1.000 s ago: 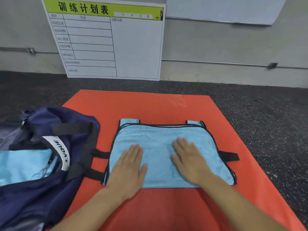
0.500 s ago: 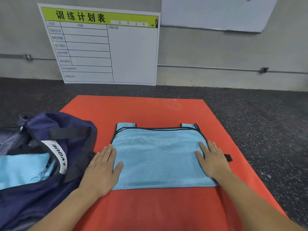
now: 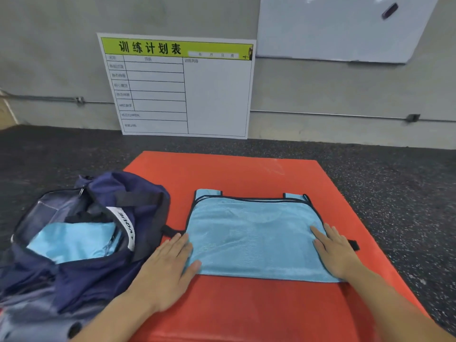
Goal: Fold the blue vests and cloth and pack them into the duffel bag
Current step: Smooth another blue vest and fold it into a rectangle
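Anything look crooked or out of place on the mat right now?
Only small things: a black strap tab sticks out past the right hand, beyond the folded light-blue mesh vest; its far shoulder straps aren't tucked in.

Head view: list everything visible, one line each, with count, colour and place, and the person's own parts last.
vest: 1, light blue with black trim, folded flat on the mat, both hands on its side edges
mat: 1, orange-red, on the floor
duffel bag: 1, navy, open, left of the vest, partly on the mat
folded cloth: 1, light blue, inside the bag
floor: 1, dark speckled, around the mat
schedule board: 1, white with green header, leaning on the wall
whiteboard: 1, white, upper right on the wall
pipe: 1, grey, running along the wall
left hand: 1, flat at the vest's left edge
right hand: 1, flat on the vest's right edge
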Available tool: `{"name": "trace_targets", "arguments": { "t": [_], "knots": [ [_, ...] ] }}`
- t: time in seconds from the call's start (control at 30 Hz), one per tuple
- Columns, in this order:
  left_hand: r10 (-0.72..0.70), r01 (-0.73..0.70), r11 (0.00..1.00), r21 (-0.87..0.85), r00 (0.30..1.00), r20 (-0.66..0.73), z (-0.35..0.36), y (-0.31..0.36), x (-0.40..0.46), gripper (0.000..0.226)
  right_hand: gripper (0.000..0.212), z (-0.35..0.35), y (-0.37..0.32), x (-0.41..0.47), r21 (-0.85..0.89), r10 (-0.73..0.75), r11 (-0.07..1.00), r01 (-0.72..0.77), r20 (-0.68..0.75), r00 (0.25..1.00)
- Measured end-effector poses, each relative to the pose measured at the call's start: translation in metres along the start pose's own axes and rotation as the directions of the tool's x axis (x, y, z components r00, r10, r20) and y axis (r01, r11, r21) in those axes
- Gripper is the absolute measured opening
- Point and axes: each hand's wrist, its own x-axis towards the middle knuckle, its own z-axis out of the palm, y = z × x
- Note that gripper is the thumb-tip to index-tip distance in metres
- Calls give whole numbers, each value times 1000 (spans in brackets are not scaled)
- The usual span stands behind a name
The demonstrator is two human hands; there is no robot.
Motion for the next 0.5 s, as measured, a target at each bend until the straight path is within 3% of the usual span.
{"name": "trace_targets", "arguments": {
  "t": [0.1, 0.2, 0.27, 0.33, 0.5],
  "knots": [
    [-42, 41, 999, 32, 998, 48, -3, -2, -16, 82, 53, 0, 5, -4, 1, -26, 1000, 26, 24, 999],
    [-51, 51, 999, -5, 998, 30, -10, 4, -30, 115, 54, 1, 8, -14, 25, -20, 1000, 19, 19, 1000],
    [-97, 100, 995, -29, 990, 98, -17, 7, -39, 134, 54, 1, 7, -24, 25, 11, 1000, -11, -20, 1000],
    [-105, 109, 994, -20, 982, 159, -23, 12, -46, 134, 53, -1, 4, -34, 33, 43, 999, -41, -69, 997],
    [-98, 107, 993, -58, 984, 150, -17, 14, -56, 134, 53, -6, 7, -57, 41, 150, 988, -148, -38, 988]
  ]
}}
